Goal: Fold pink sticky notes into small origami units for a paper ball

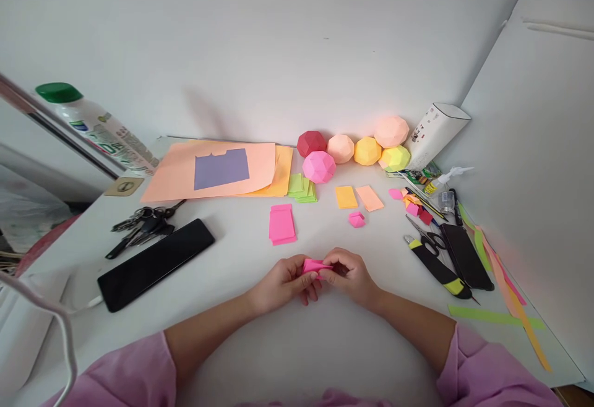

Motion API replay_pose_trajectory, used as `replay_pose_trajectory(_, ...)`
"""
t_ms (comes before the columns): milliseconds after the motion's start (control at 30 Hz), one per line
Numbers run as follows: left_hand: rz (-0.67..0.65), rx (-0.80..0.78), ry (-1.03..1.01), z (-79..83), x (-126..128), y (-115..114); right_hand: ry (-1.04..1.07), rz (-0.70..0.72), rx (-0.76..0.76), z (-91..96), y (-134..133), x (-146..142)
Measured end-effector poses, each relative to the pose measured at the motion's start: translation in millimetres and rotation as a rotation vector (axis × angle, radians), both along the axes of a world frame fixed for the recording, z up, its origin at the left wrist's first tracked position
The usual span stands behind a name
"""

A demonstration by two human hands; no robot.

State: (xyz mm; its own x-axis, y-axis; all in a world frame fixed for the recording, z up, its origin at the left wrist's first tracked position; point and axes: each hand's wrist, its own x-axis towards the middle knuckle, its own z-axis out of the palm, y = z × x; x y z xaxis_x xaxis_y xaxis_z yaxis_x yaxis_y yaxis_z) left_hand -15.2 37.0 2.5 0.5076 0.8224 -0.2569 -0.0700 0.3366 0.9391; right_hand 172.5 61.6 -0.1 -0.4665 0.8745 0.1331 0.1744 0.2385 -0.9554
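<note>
Left hand [283, 283] and right hand [350, 277] pinch a partly folded pink paper piece [315, 266] between their fingertips, while one folded pink unit [356, 219] and an unfolded pink paper stack [281, 224] lie beyond the fingers, with six finished paper balls [319, 167] farther back.

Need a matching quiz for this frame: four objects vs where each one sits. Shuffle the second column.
1 pink paper piece
2 phone
3 scissors
4 paper balls

a right part of the table
b pinched between left hand and right hand
c along the back wall
d beside the keys

Pairs: 1-b, 2-d, 3-a, 4-c
</note>
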Motion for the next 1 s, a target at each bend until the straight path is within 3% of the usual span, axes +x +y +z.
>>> replay_pose_trajectory(200,-0.010,0.004,-0.003,-2.6,-0.8,-0.1,-0.006,0.027,-0.224,-1.6,1.4,2.5)
replay_pose_trajectory(433,-0.008,-0.002,-0.024,-3.8,-1.1,-0.2,-0.049,0.064,-0.237,6.6,4.9,2.7)
replay_pose_trajectory(1000,-0.006,0.015,-0.011,-3.6,-0.7,0.7,-0.047,0.069,-0.264,6.7,3.9,1.7)
